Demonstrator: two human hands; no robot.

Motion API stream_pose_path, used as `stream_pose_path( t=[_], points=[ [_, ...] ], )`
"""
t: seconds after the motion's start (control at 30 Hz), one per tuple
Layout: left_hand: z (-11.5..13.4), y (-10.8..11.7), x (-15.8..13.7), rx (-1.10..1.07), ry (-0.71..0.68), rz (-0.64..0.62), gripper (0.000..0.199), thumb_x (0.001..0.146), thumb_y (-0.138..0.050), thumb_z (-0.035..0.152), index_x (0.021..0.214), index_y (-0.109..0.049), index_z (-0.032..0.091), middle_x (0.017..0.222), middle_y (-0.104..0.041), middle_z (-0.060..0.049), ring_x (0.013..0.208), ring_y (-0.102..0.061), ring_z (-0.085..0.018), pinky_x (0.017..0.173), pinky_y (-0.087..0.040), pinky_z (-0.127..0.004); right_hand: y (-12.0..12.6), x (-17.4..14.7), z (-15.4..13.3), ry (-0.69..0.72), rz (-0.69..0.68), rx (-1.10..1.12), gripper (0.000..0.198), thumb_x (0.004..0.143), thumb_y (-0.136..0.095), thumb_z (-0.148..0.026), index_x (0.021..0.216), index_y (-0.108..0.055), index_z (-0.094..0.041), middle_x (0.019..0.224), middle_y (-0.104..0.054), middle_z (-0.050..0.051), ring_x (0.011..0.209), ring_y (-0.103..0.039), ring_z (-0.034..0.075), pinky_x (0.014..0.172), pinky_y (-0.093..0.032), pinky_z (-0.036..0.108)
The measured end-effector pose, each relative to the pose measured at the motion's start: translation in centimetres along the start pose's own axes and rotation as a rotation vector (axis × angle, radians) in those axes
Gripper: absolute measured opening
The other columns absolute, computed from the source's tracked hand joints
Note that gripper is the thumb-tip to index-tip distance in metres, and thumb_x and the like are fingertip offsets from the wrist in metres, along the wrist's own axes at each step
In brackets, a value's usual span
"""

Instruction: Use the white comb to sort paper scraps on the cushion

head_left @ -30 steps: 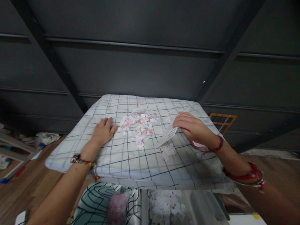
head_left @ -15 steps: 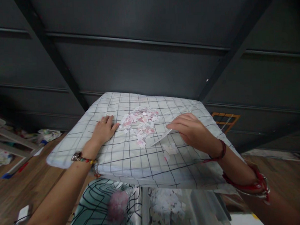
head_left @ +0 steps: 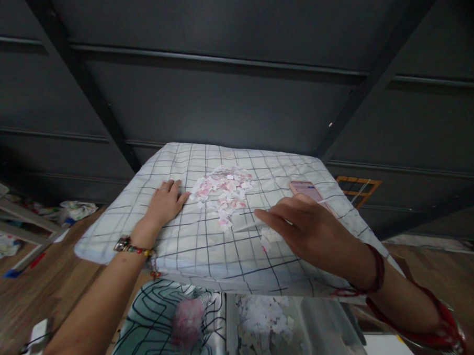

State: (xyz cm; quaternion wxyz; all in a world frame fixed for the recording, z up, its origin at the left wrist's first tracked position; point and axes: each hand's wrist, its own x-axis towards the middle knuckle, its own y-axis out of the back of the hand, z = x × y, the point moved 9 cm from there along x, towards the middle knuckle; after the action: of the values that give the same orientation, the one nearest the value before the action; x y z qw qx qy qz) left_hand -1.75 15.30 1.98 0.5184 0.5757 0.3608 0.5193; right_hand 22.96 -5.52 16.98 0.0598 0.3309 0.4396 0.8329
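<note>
My left hand [head_left: 165, 202] lies flat on the checked cloth [head_left: 201, 252], fingers stretched out, beside a loose heap of small white and pink paper pieces [head_left: 225, 187]. My right hand [head_left: 302, 224] is closed round a long, thin, pale strip [head_left: 245, 228]. One end points left, low over the cloth near the heap's lower edge; its exact kind is too blurred to tell. Just below the strip is a small clump of white paper pieces [head_left: 268, 238] with a pink spot. A pink-edged phone [head_left: 300, 187] lies behind my right hand, partly hidden by it.
Below the table's front edge stand a clear bin [head_left: 325, 325] with many white paper bits and a green, black-lined fabric [head_left: 144, 317] bearing a blurred pink patch. A dark panelled wall [head_left: 218, 100] rises behind the table. A pale metal frame [head_left: 19, 223] stands at left.
My right hand has moved toward me and turned, bringing the strip down flatter. The phone behind it has come into view. My left hand stays in place.
</note>
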Motion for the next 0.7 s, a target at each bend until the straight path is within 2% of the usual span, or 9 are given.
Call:
stream_pose_path(
  t=[0.13, 0.3, 0.43, 0.57, 0.7],
  points=[
    [0.1, 0.0, -0.1, -0.002, 0.006, -0.031, 0.063, 0.105, -0.038, 0.045, 0.152, -0.047, 0.003, 0.155, -0.052, -0.027, 0.146, -0.049, -0.038, 0.12, -0.042, -0.051, 0.9, 0.6, -1.1, 0.015, 0.017, 0.036, 0.028, 0.098, -0.049, 0.001, 0.116, -0.067, -0.01, 0.083, -0.073, 0.004, 0.078, -0.061, 0.017, 0.07, -0.049, 0.033],
    [0.0, -0.1, -0.1, -0.003, 0.006, -0.032, 0.064, 0.106, -0.038, 0.047, 0.152, -0.048, 0.005, 0.156, -0.053, -0.026, 0.147, -0.049, -0.038, 0.12, -0.043, -0.053, 2.0, 0.3, -0.5, -0.049, 0.056, -0.03, 0.034, 0.094, -0.046, 0.007, 0.119, -0.065, -0.007, 0.084, -0.073, 0.005, 0.075, -0.06, 0.018, 0.067, -0.049, 0.034],
    [0.2, 0.0, -0.1, 0.005, -0.007, -0.029, 0.064, 0.105, -0.038, 0.045, 0.152, -0.048, 0.003, 0.156, -0.052, -0.027, 0.148, -0.047, -0.039, 0.121, -0.041, -0.053, 1.2, 0.4, -0.4, -0.048, 0.02, -0.009, 0.036, 0.092, -0.048, 0.008, 0.118, -0.067, -0.008, 0.083, -0.071, 0.005, 0.073, -0.057, 0.018, 0.067, -0.047, 0.033],
    [0.3, 0.2, -0.3, 0.0, 0.001, -0.038, 0.065, 0.106, -0.037, 0.045, 0.152, -0.048, 0.001, 0.157, -0.051, -0.028, 0.148, -0.046, -0.04, 0.121, -0.04, -0.053, -0.2, 0.9, -0.7, -0.029, -0.042, 0.018, 0.031, 0.093, -0.051, 0.003, 0.112, -0.07, -0.012, 0.081, -0.069, 0.004, 0.074, -0.056, 0.017, 0.066, -0.042, 0.033],
    [0.2, 0.2, -0.3, -0.01, 0.004, -0.03, 0.064, 0.105, -0.039, 0.046, 0.152, -0.049, 0.004, 0.156, -0.052, -0.027, 0.148, -0.047, -0.039, 0.121, -0.041, -0.054, -0.1, 0.9, 0.0, -0.044, -0.036, 0.006, 0.029, 0.097, -0.048, 0.0, 0.11, -0.071, -0.012, 0.076, -0.067, 0.002, 0.068, -0.052, 0.017, 0.064, -0.04, 0.033]
  ],
)
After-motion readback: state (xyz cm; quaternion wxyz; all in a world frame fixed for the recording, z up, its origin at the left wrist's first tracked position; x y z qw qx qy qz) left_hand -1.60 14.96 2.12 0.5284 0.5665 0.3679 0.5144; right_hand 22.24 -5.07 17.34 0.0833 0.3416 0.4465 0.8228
